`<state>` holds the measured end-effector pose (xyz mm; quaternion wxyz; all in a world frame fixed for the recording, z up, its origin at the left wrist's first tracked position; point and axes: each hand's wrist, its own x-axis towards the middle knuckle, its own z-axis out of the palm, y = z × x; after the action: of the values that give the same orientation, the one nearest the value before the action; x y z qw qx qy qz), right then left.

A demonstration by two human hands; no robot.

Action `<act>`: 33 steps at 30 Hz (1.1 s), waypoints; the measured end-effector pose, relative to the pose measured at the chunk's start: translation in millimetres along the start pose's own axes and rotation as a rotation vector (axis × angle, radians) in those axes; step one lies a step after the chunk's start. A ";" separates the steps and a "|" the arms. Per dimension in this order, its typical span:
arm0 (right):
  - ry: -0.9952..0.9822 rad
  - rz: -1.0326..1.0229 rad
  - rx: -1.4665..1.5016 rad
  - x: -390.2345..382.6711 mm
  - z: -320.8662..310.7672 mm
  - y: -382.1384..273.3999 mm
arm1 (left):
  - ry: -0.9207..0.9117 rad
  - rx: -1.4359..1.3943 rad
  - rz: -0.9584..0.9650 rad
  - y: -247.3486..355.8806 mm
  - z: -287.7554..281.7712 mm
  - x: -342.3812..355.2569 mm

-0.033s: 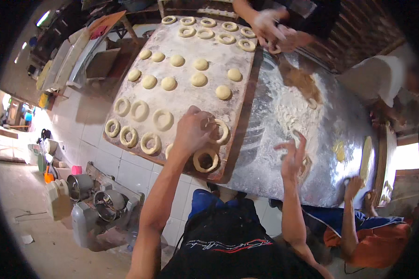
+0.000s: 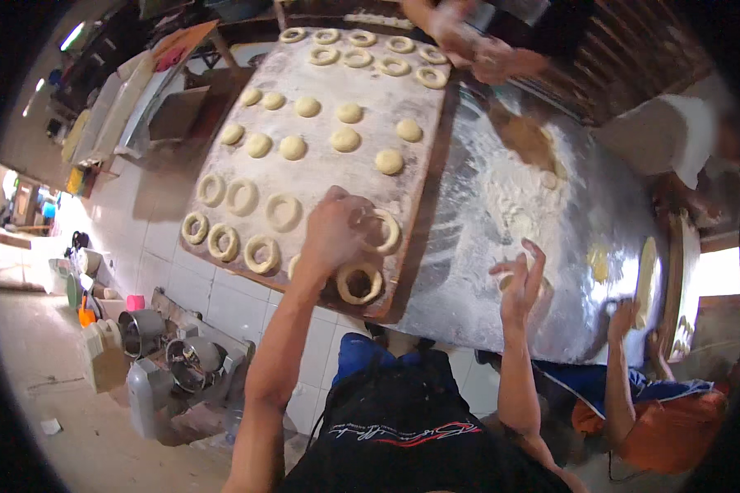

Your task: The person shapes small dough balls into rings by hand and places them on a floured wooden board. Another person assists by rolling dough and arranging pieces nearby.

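Observation:
Over the near part of a floured wooden board (image 2: pixel 386 197), my left hand (image 2: pixel 335 228) has its fingers curled in at the left side of a dough ring (image 2: pixel 384 231) and closed on its edge. A second dough ring (image 2: pixel 359 283) lies just nearer to me, and another is partly hidden under my left wrist. My right hand (image 2: pixel 520 283) is above the metal table (image 2: pixel 436 300), fingers apart and bent. Something pale yellow, perhaps dough, shows behind its palm, mostly hidden. Several more dough rings (image 2: pixel 284 212) lie left of my left hand.
Several round dough balls (image 2: pixel 345 140) sit mid-board, with more rings (image 2: pixel 358 58) at its far end. Flour (image 2: pixel 514 197) covers part of the metal table. A co-worker's hands (image 2: pixel 477 49) work at the far side; another person's arm (image 2: pixel 622 345) reaches in at right. Machinery (image 2: pixel 193 361) stands lower left.
My right hand has shifted slightly right, its fingers bending differently. My left hand stays by the same ring. The far co-worker's hands have moved a little up; the view has shifted slightly.

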<state>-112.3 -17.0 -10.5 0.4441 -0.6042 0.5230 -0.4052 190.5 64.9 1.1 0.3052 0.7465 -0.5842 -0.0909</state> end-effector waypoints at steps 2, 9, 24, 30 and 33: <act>0.114 -0.139 -0.282 -12.9 -37.0 17.7 | 0.159 -0.003 0.089 21.9 6.2 0.6; 0.346 0.101 0.142 -39.9 -108.1 44.1 | -0.206 -0.017 0.070 173.1 152.6 -15.2; -0.387 0.201 0.362 10.8 -129.4 15.1 | -0.049 -1.020 -0.365 263.8 141.6 -30.7; -0.540 -0.062 0.059 20.2 -122.5 16.7 | -0.326 -0.620 -0.095 243.6 91.7 -10.9; -0.228 -1.028 -0.120 32.7 -99.1 16.4 | -0.115 -0.323 0.082 232.4 96.9 6.7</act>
<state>-207.2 -61.5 2.0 0.2070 -0.8472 0.1298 -0.4718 -45.1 -5.6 55.9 0.3908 0.6567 -0.6086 -0.2136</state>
